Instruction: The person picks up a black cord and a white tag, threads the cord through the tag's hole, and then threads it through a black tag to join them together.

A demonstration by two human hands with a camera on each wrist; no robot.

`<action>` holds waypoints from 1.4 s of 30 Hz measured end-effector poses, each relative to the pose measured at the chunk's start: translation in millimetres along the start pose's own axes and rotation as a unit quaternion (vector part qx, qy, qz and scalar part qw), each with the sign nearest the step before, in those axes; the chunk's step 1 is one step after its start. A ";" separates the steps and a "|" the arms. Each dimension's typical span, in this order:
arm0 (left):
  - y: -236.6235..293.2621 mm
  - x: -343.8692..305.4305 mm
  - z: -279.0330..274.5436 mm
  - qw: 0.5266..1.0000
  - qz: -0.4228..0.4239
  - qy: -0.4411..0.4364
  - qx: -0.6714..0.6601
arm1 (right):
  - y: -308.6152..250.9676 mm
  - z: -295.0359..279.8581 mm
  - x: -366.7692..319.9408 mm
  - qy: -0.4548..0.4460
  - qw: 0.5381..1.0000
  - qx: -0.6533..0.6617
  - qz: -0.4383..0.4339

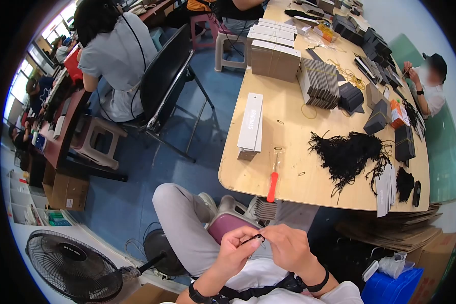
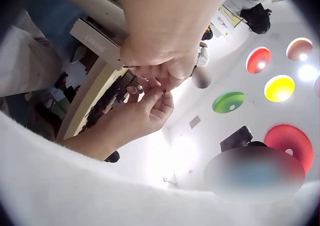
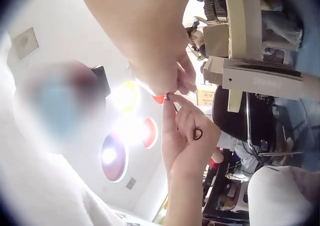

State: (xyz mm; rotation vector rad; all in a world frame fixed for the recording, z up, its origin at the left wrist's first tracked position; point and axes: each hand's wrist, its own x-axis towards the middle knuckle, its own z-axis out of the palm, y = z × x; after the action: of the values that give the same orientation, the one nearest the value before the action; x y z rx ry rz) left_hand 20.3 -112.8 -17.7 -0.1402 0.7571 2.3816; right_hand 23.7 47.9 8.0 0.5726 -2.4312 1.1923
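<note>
Over my lap, both hands meet on a thin black cord (image 1: 253, 238). My left hand (image 1: 244, 243), with a black watch on the wrist, pinches one end. My right hand (image 1: 269, 237), with a black wristband, pinches the other end. In the left wrist view the left hand (image 2: 155, 71) and right hand (image 2: 146, 98) touch fingertips around the dark cord (image 2: 132, 79). The right wrist view shows my right hand (image 3: 172, 85) above the left hand (image 3: 176, 105), and a small black loop (image 3: 198, 134) lies against the left palm.
On the wooden table (image 1: 289, 187) ahead lie a pile of black cords (image 1: 349, 152), a red-handled tool (image 1: 272, 186), a long white box (image 1: 251, 121), cardboard stacks (image 1: 274, 58) and black boxes (image 1: 404, 143). A floor fan (image 1: 73, 266) stands lower left, a black chair (image 1: 164, 86) beyond it, and a blue crate (image 1: 390, 286) lower right.
</note>
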 end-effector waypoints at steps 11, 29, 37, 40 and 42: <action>-0.9 1.6 27.1 0.947 0.149 0.127 0.253 | -5.1 2.9 0.0 0.065 0.993 0.066 0.076; -2.6 13.0 32.9 0.761 0.269 0.131 0.575 | 8.9 -13.8 5.9 -0.026 0.997 -0.015 0.070; 13.5 17.4 25.5 0.976 -0.006 0.075 0.203 | 15.2 -16.7 6.6 -0.068 0.985 0.070 0.140; 17.9 16.7 21.9 0.990 -0.082 0.051 0.107 | 17.3 -16.7 5.4 -0.059 0.985 0.094 0.134; 17.0 17.5 19.7 0.992 -0.108 0.037 0.052 | 17.2 -18.4 5.7 -0.055 0.991 0.060 0.105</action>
State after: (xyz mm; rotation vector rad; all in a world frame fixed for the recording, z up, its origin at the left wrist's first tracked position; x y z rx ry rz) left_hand -2.2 -103.5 2.0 -0.2542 0.8540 2.1380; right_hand 12.9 71.3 10.1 0.4340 -2.5774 1.4336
